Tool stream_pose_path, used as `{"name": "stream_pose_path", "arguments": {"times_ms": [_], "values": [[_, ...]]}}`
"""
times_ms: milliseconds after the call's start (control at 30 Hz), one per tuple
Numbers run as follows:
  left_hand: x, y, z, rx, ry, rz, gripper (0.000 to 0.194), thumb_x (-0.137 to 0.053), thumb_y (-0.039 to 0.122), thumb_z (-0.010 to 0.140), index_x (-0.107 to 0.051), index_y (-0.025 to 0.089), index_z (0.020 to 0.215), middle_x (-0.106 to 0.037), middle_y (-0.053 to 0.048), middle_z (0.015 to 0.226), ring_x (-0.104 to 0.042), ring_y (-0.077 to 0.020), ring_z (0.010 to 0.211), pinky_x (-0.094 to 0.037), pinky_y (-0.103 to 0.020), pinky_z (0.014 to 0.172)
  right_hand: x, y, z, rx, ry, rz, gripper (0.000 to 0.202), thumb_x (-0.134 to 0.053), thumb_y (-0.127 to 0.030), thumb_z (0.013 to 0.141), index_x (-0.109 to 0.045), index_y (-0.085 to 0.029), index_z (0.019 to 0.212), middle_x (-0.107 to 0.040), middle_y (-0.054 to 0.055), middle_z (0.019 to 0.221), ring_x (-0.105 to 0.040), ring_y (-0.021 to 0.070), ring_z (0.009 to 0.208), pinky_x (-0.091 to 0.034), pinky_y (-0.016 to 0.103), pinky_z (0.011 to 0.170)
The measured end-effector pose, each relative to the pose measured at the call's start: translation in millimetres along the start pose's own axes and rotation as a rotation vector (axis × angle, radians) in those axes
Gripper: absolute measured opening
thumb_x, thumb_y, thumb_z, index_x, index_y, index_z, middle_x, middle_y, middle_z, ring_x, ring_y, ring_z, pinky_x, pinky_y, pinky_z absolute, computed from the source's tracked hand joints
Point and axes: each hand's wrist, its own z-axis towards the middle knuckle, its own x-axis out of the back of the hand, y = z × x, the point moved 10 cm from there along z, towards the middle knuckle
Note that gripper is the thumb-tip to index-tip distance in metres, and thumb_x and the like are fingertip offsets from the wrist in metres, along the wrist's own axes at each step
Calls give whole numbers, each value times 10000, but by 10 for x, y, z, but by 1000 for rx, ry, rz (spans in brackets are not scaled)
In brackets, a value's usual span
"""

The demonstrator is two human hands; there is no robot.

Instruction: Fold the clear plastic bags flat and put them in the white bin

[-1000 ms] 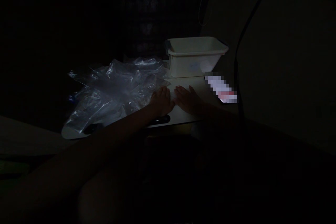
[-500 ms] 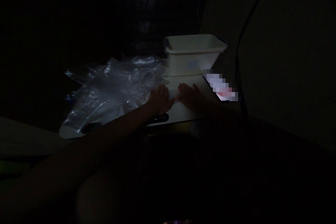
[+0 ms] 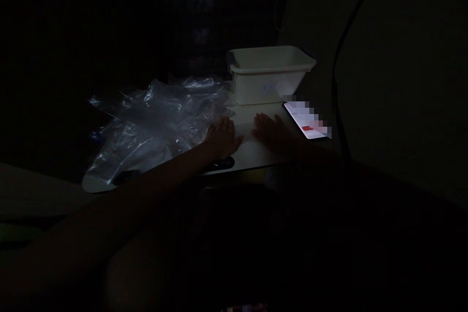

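a thin, clear plastic piece [image 3: 245, 130] lies flat on the white table [image 3: 256, 157], between the two hands. it looks pale and see-through, a faint greyish film against the tabletop, with a straight far edge just visible; its full outline is lost in the dim light, and whether it is a bag or a loose sheet i cannot tell.

the left hand [image 3: 221, 137] is just to the left of this piece, and seems to rest on its left end. it is open, palm down, with the fingers stretched toward the far side and the thumb pointing right. the right hand [image 3: 269, 131] is at the right end of the piece, also open and palm down, its fingers spread a little and aimed to the far left. the two hands are apart, with the film showing in the gap.

to the left of the left hand, and close against it, spreads a large heap of crumpled clear plastic [image 3: 161, 119], shiny along its folds. a glossy black object [image 3: 224, 163] lies at the table's near edge, just below the left wrist; what it is i cannot make out. on the far side stands a white tub [image 3: 270, 83] with dark handles, upright. a phone [image 3: 309, 126] with a lit screen, partly blurred out, lies to the right of the right hand, near the tub.
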Motion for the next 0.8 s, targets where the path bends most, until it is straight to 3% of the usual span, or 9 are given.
{"name": "stream_pose_path", "arguments": {"times_ms": [267,433,800], "values": [[4,7,-12,7,-12,-4,634,-116,447,838,-189,7,1288,-171,-185,1364,-95,-273,1261,-160,-455,972,-149,159,-20,46,5,-51,361,-268,-269,845,-410,-181,1165,-371,110,1294,-222,239,1235,-194,512,961],[1,1,-5,10,-6,1,626,-119,446,838,-194,17,1289,-180,-179,1363,-92,-275,1261,-171,-460,967,-130,257,-35,16,67,-30,404,-269,-285,844,-370,-109,1193,-352,163,1295,-225,258,1229,-188,534,950],[-14,0,-4,6,-22,1,635,-119,447,836,-166,10,1294,-174,-178,1366,-88,-283,1260,-166,-460,969,-190,336,3,-13,47,-52,458,-229,-338,844,-364,-106,1214,-349,159,1298,-236,267,1224,-215,537,938]]}}
